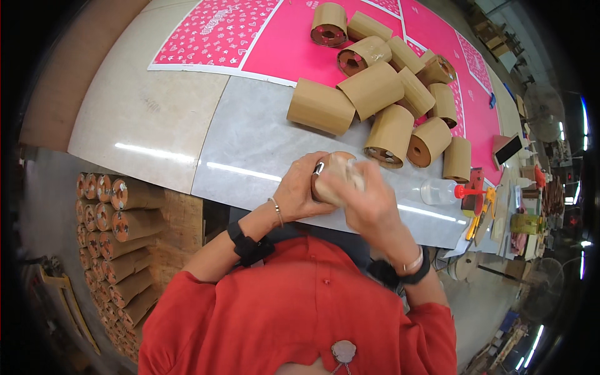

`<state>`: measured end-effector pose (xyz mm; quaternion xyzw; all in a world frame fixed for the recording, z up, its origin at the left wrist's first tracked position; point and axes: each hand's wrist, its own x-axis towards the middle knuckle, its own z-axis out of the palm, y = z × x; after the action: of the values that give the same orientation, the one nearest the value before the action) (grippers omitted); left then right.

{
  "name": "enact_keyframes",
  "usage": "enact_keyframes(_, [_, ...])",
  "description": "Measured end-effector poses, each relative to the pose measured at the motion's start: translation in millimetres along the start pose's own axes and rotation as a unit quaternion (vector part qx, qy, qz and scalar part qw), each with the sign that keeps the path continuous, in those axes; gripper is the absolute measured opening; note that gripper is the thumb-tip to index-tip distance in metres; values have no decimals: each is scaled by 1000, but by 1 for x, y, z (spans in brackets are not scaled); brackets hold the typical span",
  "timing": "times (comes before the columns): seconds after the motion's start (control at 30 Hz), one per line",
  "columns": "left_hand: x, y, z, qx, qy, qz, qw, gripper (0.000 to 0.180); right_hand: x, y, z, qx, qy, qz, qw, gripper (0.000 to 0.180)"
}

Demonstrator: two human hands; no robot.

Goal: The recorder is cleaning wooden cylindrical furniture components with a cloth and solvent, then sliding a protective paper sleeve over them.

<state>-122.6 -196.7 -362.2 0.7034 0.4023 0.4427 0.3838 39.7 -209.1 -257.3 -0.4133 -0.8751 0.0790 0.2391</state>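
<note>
My left hand (302, 189) is wrapped round a brown cylinder (339, 156) held above the grey tabletop, close to my body. Only part of this cylinder shows between my hands, and a shiny dark patch is visible at its side. Against it my right hand (369, 203), smeared by motion, grips a pale, cloth-like wad (340, 180). The wad covers much of the cylinder, and its exact kind is unclear. Just beyond my hands lie several brown cardboard cylinders (372, 90), some on their sides and some tilted, with reddish-brown ends.
Pink printed sheets (287, 40) cover the table's far part. To the right are a clear bottle with a red nozzle (440, 192), a yellow-handled tool (484, 209) and a dark-screened device (507, 150). Stacked brown rolls (134, 225) stand at lower left, beside the table edge.
</note>
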Motion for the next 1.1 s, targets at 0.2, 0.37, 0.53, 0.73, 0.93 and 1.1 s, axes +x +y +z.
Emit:
enact_keyframes(0.2, [3,-3,-3,35,-7,19,999,86,0,15,-4,0,12,61,998,41])
enact_keyframes(0.37, [4,-15,6,1,3,65,998,85,21,-10,2,-7,-5,-6,1000,43])
enact_keyframes(0.53, [3,-12,3,16,-9,47,999,86,43,16,1,-20,-9,36,999,36])
enact_keyframes(0.73, [5,-21,8,-22,-14,69,997,85,20,-14,2,-33,-42,3,999,36])
enact_keyframes(0.93, [2,-10,4,37,29,75,996,86,41,23,6,17,13,64,998,41])
enact_keyframes(1.1, [7,-8,6,33,15,58,998,82,13,57,-12,32,90,120,988,45])
